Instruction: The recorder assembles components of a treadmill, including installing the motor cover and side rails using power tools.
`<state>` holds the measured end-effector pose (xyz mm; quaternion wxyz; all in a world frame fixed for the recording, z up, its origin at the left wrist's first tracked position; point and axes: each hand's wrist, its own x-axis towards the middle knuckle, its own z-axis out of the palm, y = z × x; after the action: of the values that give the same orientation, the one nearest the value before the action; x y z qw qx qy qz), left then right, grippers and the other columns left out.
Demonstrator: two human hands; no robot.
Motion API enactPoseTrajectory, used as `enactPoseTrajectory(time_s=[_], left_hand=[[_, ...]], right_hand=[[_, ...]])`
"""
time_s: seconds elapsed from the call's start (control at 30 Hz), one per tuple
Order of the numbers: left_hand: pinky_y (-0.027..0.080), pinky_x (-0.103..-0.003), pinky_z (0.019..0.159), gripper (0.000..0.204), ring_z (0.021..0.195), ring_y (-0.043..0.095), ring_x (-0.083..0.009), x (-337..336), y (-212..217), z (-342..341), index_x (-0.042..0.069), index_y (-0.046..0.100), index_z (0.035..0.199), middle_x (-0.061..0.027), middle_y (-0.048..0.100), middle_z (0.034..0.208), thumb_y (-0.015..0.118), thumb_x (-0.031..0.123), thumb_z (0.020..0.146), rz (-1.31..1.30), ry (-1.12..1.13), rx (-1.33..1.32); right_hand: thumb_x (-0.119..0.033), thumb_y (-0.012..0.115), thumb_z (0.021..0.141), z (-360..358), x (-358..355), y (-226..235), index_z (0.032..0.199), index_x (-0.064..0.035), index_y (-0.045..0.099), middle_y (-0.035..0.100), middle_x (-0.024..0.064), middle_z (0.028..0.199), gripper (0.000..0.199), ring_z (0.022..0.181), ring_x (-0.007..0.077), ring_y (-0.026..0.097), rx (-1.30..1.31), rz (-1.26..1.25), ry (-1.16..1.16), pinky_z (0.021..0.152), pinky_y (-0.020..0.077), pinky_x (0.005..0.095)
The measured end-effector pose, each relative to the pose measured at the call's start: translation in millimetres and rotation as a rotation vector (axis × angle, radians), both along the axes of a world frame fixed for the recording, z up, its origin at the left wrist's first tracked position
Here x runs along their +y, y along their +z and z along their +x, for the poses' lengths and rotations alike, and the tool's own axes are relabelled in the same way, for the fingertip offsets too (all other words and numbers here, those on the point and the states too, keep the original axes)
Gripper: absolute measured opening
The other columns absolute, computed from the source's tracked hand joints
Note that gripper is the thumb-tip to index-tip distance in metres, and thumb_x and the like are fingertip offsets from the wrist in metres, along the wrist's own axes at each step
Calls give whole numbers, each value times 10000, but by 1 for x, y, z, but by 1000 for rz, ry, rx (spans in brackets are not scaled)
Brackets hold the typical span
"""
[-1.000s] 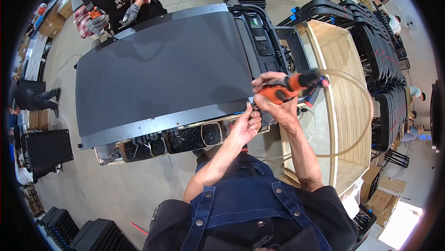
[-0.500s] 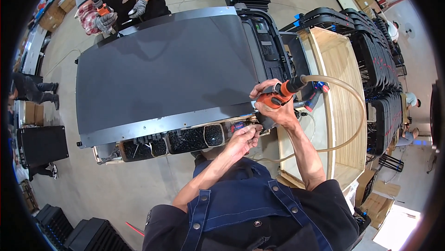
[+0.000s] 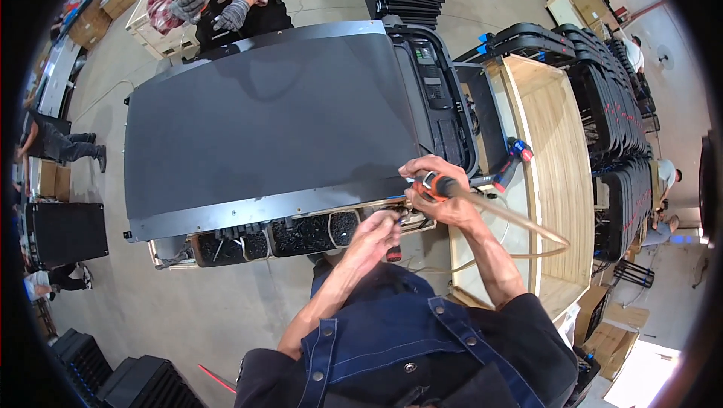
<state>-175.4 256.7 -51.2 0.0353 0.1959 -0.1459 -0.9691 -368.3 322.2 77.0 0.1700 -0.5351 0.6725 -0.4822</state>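
My right hand [image 3: 452, 210] is wrapped round an orange and black power screwdriver [image 3: 431, 185], which has a tan hose [image 3: 520, 221] attached at its rear. The tool points down at the near right corner of a large dark panel, resembling a treadmill deck [image 3: 263, 118], with a metal side rail [image 3: 226, 218]. My left hand [image 3: 367, 246] is beside the tool's lower end, its thumb and fingers pinched together. Whatever lies between those fingertips is too small to make out. Left of that hand, black bins [image 3: 301, 235] of small dark parts sit below the rail.
Across the panel, a gloved person [image 3: 190, 6] holds another orange driver. A red and blue cordless tool [image 3: 514, 158] rests beside a wooden crate [image 3: 553, 125] on my right. Stacked black frames [image 3: 614, 106] stand beyond it. A red and black handle [image 3: 394, 253] shows below my left hand.
My right hand has lowered the screwdriver and turned it more upright, and its hose has swung down. My left hand has shifted slightly left. The person opposite has moved right and lifted their driver.
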Motion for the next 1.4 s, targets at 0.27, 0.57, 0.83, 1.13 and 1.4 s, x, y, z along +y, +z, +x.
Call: enactPoseTrajectory(time_s=[0.27,0.57,0.83,1.13,1.4], left_hand=[[584,-278,729,143,807,669,-128,-8,-13,34,49,656,1112,-58,699,938,688,102,983,-35,35,-145],[603,-280,756,226,816,675,-140,-10,-8,44,11,657,1179,-59,697,954,693,112,980,-67,-27,-196],[612,-287,772,286,839,705,-140,-10,-11,50,-4,659,1204,-56,718,973,718,148,968,-60,-57,-167],[621,-310,776,268,874,715,-171,-16,-4,37,-5,651,1190,-92,722,1004,706,141,971,-98,-107,-163],[592,-310,835,299,907,688,-149,-12,-1,21,-22,650,1204,-82,710,1039,710,165,978,-132,-151,-105]], right_hand=[[45,751,778,-14,25,14,1177,14,582,692,172,1102,435,965,271,718,-613,-366,-397,919,592,434],[18,742,800,-14,37,-15,1193,13,567,688,182,1109,430,959,262,717,-672,-484,-522,908,582,431],[-4,770,820,-15,35,-17,1203,10,569,692,173,1094,432,955,249,718,-596,-483,-522,886,591,414],[124,730,758,-2,29,-21,1111,-13,561,689,149,1050,415,952,236,701,-420,-433,-217,881,584,394],[93,734,796,-5,19,-24,1140,-61,525,654,126,1021,431,971,274,680,-469,-374,-270,1011,531,511]])
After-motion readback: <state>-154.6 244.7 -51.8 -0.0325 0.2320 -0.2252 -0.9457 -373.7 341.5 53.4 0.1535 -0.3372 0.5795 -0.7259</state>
